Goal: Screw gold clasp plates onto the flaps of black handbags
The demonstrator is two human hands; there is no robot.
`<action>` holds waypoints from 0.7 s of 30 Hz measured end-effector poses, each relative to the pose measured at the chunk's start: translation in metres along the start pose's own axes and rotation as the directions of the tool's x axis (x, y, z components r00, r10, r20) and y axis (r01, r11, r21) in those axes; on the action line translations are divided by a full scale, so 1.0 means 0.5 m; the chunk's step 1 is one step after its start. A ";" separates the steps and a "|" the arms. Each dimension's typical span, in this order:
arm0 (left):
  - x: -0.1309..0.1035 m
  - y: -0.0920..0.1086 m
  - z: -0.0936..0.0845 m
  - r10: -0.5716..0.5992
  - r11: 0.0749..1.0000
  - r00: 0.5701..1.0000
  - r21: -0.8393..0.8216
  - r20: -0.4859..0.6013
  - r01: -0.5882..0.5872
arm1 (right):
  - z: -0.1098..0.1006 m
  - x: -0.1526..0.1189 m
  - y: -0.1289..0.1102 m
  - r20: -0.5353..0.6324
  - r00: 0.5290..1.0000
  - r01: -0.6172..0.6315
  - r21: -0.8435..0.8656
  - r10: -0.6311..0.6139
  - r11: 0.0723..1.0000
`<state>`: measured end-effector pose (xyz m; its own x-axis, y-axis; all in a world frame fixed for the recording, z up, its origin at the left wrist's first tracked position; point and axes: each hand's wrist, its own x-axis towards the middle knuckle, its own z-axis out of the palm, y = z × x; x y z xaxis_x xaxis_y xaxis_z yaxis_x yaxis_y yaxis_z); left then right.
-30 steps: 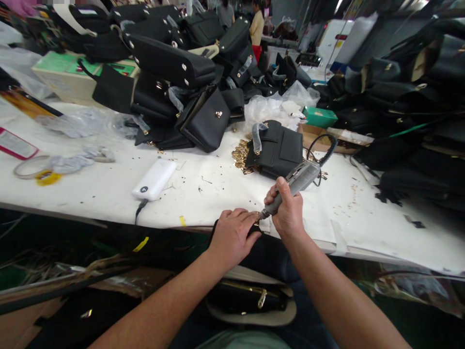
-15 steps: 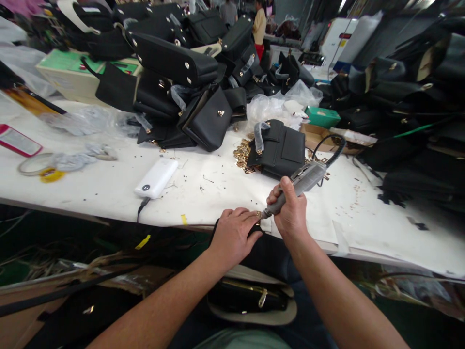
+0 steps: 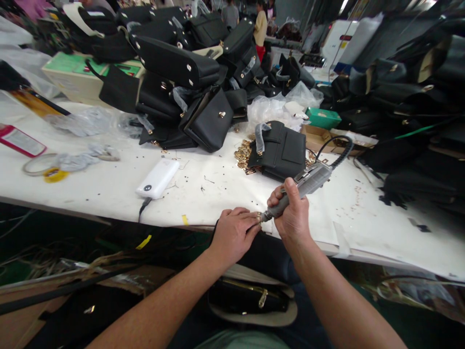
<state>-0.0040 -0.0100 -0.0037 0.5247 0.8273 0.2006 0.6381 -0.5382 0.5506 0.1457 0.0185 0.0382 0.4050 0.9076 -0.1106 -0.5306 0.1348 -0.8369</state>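
Observation:
My right hand point(image 3: 293, 213) is wrapped round a grey power screwdriver point(image 3: 315, 179), its cord looping up behind. The tool's tip points down-left to small gold hardware point(image 3: 259, 216) at the fingertips of my left hand point(image 3: 236, 235). That hand is closed over the edge of a black bag, at the table's front edge; its fingers hide most of what they press on. Below, in my lap, the open bag point(image 3: 250, 296) shows a gold zip and beige lining. A black bag point(image 3: 283, 150) lies beyond the tool beside a heap of gold fittings point(image 3: 243, 155).
Black bags point(image 3: 174, 60) are piled at the back, with more at the right point(image 3: 410, 97). On the white table point(image 3: 203, 194) lie a white power bank point(image 3: 158, 178), a tape roll point(image 3: 55, 174) and a green box point(image 3: 322, 118). People stand far behind.
The screwdriver's rear end and my right hand have shifted slightly to the right. My left thumb has moved closer to the tool tip. The view has shifted a little.

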 end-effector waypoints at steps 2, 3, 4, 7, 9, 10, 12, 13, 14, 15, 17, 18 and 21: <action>0.000 0.000 0.001 0.003 1.000 1.000 -0.005 -0.001 -0.003 | 0.000 0.000 0.001 0.001 1.000 0.010 -0.008 -0.010 1.000; 0.000 0.000 0.001 0.004 1.000 1.000 -0.008 -0.001 -0.004 | 0.000 0.000 0.002 0.002 1.000 0.014 -0.010 -0.014 1.000; 0.000 0.000 0.001 0.004 1.000 1.000 -0.010 -0.001 -0.004 | 0.000 0.000 0.003 0.003 1.000 0.016 -0.010 -0.016 1.000; 0.000 0.000 0.001 0.000 1.000 1.000 -0.011 -0.006 0.000 | -0.001 0.000 0.003 0.002 1.000 0.016 0.000 -0.016 1.000; 0.000 0.001 0.001 0.001 1.000 1.000 -0.010 -0.009 -0.001 | -0.001 0.001 0.003 0.000 1.000 0.017 0.006 -0.017 1.000; 0.001 0.001 0.002 0.002 1.000 1.000 -0.010 -0.010 -0.002 | -0.001 0.001 0.003 -0.001 1.000 0.020 0.007 -0.020 1.000; 0.001 0.002 0.002 0.003 1.000 1.000 -0.007 -0.014 -0.003 | -0.001 0.001 0.003 -0.001 0.999 0.032 0.006 -0.032 0.999; 0.001 0.002 0.002 0.003 1.000 1.000 -0.006 -0.016 -0.003 | 0.000 0.000 0.003 -0.001 0.999 0.039 0.004 -0.039 0.999; 0.000 0.002 0.001 0.003 1.000 1.000 -0.004 -0.018 -0.003 | 0.000 0.000 0.003 -0.001 0.999 0.046 0.002 -0.046 0.999; 0.000 0.003 0.001 0.004 1.000 1.000 -0.003 -0.018 -0.004 | 0.000 0.000 0.003 0.001 0.999 0.052 -0.001 -0.052 0.999; 0.000 0.004 0.000 0.006 1.000 1.000 -0.001 -0.018 -0.006 | -0.001 0.000 0.003 0.004 0.998 0.057 -0.009 -0.057 0.998; 0.001 0.004 -0.001 0.007 1.000 1.000 0.000 -0.018 -0.007 | -0.001 -0.001 0.004 0.006 0.998 0.058 -0.014 -0.058 0.998; 0.001 0.004 -0.001 0.009 1.000 1.000 0.001 -0.017 -0.009 | -0.003 -0.001 0.005 0.007 0.998 0.069 -0.025 -0.069 0.997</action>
<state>-0.0030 -0.0107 -0.0020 0.5208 0.8249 0.2198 0.6338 -0.5462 0.5477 0.1454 0.0179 0.0354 0.4358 0.8987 -0.0490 -0.4829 0.1874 -0.8554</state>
